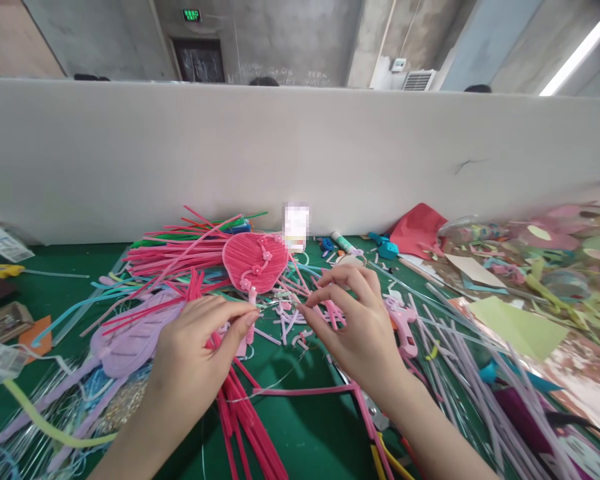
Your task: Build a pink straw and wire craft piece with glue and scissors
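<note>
Just below the pink heart-shaped ribbed fan (255, 261), a thin pale strand (276, 305) runs between both hands. The left hand (195, 353) pinches one end, thumb and forefinger together. The right hand (353, 327) nips the other end with its fingertips, its remaining fingers spread.

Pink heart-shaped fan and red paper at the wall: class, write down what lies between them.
In the head view, between the pink fan and the red paper lie a blurred white box, a glue stick and a blue object.
</note>
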Action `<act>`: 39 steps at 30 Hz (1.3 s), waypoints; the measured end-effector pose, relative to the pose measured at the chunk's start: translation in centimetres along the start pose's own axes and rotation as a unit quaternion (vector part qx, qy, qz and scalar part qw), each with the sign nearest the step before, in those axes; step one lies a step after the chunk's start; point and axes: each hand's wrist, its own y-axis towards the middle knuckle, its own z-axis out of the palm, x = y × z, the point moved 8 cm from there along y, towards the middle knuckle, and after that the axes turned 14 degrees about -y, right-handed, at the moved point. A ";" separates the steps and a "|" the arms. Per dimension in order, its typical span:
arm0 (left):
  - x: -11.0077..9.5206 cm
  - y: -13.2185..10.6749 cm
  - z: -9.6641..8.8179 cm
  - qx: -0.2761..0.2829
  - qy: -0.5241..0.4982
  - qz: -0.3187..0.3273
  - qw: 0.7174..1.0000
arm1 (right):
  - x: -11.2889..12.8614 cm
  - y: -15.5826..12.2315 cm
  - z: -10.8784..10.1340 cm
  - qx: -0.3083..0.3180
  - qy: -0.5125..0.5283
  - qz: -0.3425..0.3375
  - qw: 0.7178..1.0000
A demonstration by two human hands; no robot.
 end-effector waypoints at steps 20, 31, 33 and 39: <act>1.0 0.0 -0.8 -0.019 0.004 -0.025 1.000 | -1.3 0.7 -0.3 0.112 0.072 -0.009 0.991; -0.5 0.1 -0.1 0.018 -0.010 0.018 1.000 | 0.1 0.4 -0.7 0.058 0.071 -0.037 0.995; -0.6 0.1 -0.1 0.016 -0.015 0.026 0.999 | 0.0 0.3 -0.4 0.061 0.068 -0.033 0.995; -0.9 0.1 -0.1 0.021 -0.031 0.023 0.999 | 0.1 0.5 -0.6 0.055 0.051 -0.037 0.996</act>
